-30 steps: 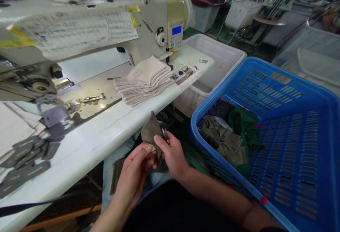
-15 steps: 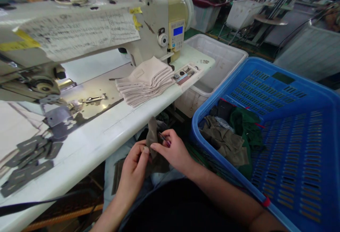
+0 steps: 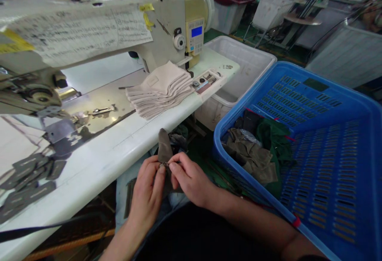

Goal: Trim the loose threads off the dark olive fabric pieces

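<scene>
My left hand (image 3: 149, 183) pinches a piece of brown cloth (image 3: 164, 147) between thumb and fingers, just below the table's front edge. The upper part of the cloth stands up above the fingertips, and the rest hangs down over the lap. My right hand (image 3: 191, 179) is closed, its thumb and forefinger meeting the cloth right beside my left thumb. A slim pointed tool with a purplish handle is in the right hand, now almost wholly covered by the fingers; its exact kind cannot be made out.
A sewing machine (image 3: 98, 26) stands on the white table (image 3: 119, 145). On the table lie a stack of beige cloth pieces (image 3: 161, 88) and several dark grey strips (image 3: 32, 177). To the right, a blue basket (image 3: 322, 141) holds brown and green cloth; a white bin (image 3: 238, 58) is behind it.
My right hand has moved left, bringing the tool against the cloth beside my left thumb. The tool's shaft showed before and is now mostly hidden. The view has shifted slightly.
</scene>
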Action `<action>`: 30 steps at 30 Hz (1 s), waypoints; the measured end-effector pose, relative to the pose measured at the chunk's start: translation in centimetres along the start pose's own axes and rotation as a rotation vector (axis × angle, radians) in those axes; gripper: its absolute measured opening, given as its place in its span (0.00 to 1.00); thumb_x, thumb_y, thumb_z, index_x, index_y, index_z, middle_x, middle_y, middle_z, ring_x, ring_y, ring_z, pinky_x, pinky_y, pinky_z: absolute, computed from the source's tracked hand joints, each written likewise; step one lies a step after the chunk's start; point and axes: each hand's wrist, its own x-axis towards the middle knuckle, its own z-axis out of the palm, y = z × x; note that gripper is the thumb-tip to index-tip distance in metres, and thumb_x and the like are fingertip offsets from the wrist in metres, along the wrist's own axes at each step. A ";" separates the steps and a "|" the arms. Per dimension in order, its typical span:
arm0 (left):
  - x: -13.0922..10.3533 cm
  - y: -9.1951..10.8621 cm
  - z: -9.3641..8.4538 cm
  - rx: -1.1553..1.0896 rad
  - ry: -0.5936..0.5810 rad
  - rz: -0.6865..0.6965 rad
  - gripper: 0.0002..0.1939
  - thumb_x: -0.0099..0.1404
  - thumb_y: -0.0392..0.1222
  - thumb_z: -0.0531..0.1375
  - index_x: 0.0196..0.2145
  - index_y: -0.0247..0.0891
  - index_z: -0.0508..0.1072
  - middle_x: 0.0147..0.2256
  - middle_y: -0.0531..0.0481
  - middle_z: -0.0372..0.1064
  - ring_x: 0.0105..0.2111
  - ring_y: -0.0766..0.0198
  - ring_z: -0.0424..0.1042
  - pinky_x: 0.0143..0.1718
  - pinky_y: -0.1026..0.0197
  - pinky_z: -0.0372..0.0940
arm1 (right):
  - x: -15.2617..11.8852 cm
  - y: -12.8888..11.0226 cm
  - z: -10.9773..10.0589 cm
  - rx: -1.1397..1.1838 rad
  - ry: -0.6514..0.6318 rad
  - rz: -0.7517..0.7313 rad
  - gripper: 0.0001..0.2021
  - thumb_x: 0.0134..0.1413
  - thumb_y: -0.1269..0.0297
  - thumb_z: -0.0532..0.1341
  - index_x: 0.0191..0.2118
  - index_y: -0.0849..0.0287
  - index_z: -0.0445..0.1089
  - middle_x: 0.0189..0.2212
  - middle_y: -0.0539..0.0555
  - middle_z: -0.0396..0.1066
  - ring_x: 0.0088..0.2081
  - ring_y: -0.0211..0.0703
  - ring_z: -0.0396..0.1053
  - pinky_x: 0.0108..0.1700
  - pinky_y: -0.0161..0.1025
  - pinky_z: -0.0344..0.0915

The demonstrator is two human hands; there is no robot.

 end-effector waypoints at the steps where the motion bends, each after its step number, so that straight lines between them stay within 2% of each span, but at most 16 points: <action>1: 0.0 0.0 0.0 0.002 -0.001 -0.008 0.11 0.72 0.40 0.51 0.33 0.42 0.70 0.40 0.49 0.68 0.40 0.60 0.70 0.43 0.59 0.66 | 0.0 0.1 0.0 -0.003 -0.002 -0.004 0.05 0.70 0.64 0.51 0.41 0.56 0.62 0.21 0.43 0.64 0.25 0.36 0.65 0.34 0.34 0.61; 6: 0.0 0.0 0.0 0.006 -0.001 -0.020 0.11 0.72 0.42 0.52 0.33 0.42 0.70 0.40 0.49 0.69 0.40 0.59 0.70 0.43 0.58 0.66 | -0.3 -0.1 -0.1 -0.039 0.017 -0.027 0.07 0.70 0.63 0.50 0.40 0.55 0.62 0.22 0.44 0.64 0.26 0.37 0.65 0.33 0.34 0.61; 10: 0.1 -0.1 0.0 -0.023 -0.010 -0.038 0.11 0.72 0.43 0.52 0.33 0.43 0.71 0.40 0.49 0.69 0.40 0.59 0.70 0.43 0.58 0.66 | -0.4 -0.4 -0.1 -0.166 0.045 -0.063 0.06 0.70 0.63 0.51 0.41 0.55 0.62 0.24 0.45 0.65 0.27 0.38 0.65 0.32 0.35 0.61; 18: 0.0 0.2 -0.1 -0.064 -0.017 -0.097 0.12 0.72 0.44 0.52 0.31 0.42 0.70 0.39 0.50 0.70 0.39 0.60 0.70 0.41 0.59 0.66 | 0.1 -0.5 -0.5 -0.167 -0.011 -0.040 0.06 0.69 0.63 0.51 0.41 0.55 0.63 0.23 0.45 0.65 0.26 0.38 0.66 0.33 0.35 0.61; 26: -0.1 -0.4 0.2 0.130 -0.002 0.089 0.08 0.73 0.38 0.51 0.37 0.41 0.69 0.41 0.48 0.68 0.40 0.61 0.71 0.43 0.60 0.68 | 0.1 -0.2 -0.2 -0.058 0.010 0.001 0.07 0.69 0.62 0.51 0.39 0.56 0.63 0.22 0.45 0.64 0.26 0.37 0.64 0.33 0.35 0.61; 30: -0.4 -1.0 0.2 0.228 -0.010 0.153 0.07 0.73 0.37 0.51 0.40 0.40 0.69 0.45 0.46 0.67 0.42 0.61 0.72 0.43 0.60 0.69 | 0.2 0.1 -0.1 -0.015 0.053 0.027 0.12 0.69 0.59 0.52 0.33 0.56 0.62 0.21 0.44 0.63 0.25 0.36 0.62 0.32 0.35 0.59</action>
